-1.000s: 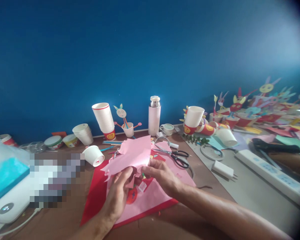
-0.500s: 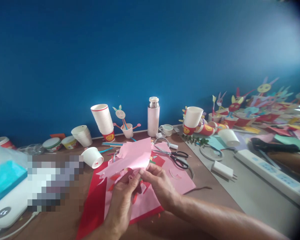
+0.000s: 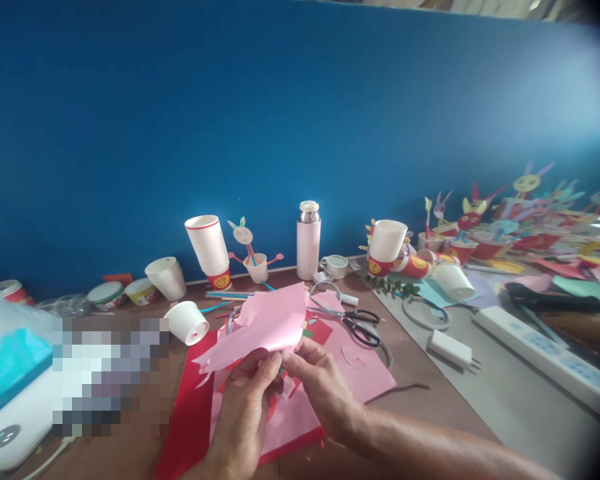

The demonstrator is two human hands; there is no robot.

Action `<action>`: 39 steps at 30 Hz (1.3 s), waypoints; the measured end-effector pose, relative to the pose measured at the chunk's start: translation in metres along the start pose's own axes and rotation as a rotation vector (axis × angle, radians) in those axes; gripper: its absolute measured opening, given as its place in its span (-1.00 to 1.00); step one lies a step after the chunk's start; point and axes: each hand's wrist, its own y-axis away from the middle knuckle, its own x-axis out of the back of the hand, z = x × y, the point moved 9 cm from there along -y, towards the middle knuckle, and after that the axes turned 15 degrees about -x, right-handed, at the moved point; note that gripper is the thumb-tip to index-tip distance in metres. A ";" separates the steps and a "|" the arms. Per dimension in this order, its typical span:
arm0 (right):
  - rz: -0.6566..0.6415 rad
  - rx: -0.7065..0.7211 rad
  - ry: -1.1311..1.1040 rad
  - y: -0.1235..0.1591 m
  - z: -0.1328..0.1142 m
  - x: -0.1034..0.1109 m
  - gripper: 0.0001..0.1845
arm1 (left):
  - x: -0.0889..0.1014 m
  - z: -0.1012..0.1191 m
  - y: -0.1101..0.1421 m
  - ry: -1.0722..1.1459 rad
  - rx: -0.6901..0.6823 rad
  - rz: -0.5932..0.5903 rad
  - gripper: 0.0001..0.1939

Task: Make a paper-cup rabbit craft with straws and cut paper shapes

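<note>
A torn-edged sheet of pink paper [image 3: 273, 317] is held up over the work pile. My left hand [image 3: 247, 403] pinches its lower edge between thumb and fingers. At the right part of that edge, my right hand [image 3: 325, 383] grips the paper with the thumb close to the left one. A small dark reddish piece shows by the left fingertips; I cannot make out what it is. Beneath lie a red sheet [image 3: 185, 407] and more pink paper [image 3: 365, 363] with coloured scraps. Scissors [image 3: 357, 323] with black handles rest open beyond my right hand.
A stack of paper cups [image 3: 207, 247], a rabbit-figure cup [image 3: 257, 269] and a pink thermos [image 3: 309, 243] stand along the blue wall. A tipped white cup [image 3: 187, 323] lies left. To the right are a charger [image 3: 450, 350], a power strip [image 3: 540, 357] and several paper figures.
Both thumbs have come slightly closer together along the paper's edge. The view has tilted up a little, so things sit lower in the picture.
</note>
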 end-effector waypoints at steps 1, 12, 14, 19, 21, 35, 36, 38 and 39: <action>0.001 0.003 0.000 0.000 0.000 0.000 -0.82 | 0.001 0.000 0.000 -0.013 0.000 -0.002 -0.88; -0.081 -0.080 -0.185 -0.030 -0.004 0.019 -0.59 | 0.005 0.022 -0.004 -0.078 -0.041 -0.019 -0.88; -0.070 -0.072 -0.208 -0.037 -0.017 0.027 -0.59 | 0.007 0.024 -0.006 -0.103 -0.073 -0.014 -0.88; 0.104 0.118 -0.183 -0.028 -0.054 0.052 -0.81 | 0.007 0.029 -0.016 -0.116 -0.100 -0.044 -0.87; 0.131 0.190 -0.156 -0.020 -0.060 0.054 -0.83 | 0.009 0.035 -0.022 -0.118 -0.112 -0.044 -0.87; -0.607 -0.681 0.797 0.046 0.000 -0.002 -0.67 | 0.036 0.028 -0.057 -0.156 -0.076 -0.011 -0.86; -0.571 -0.631 0.884 0.045 -0.015 0.006 -0.67 | 0.038 0.026 -0.058 -0.159 -0.065 -0.006 -0.87; -0.340 -0.395 1.075 0.027 -0.054 0.031 -0.73 | 0.039 0.025 -0.059 -0.177 -0.043 -0.009 -0.87; -0.208 -0.285 1.198 0.018 -0.072 0.048 -0.75 | 0.039 0.023 -0.058 -0.193 -0.024 -0.018 -0.87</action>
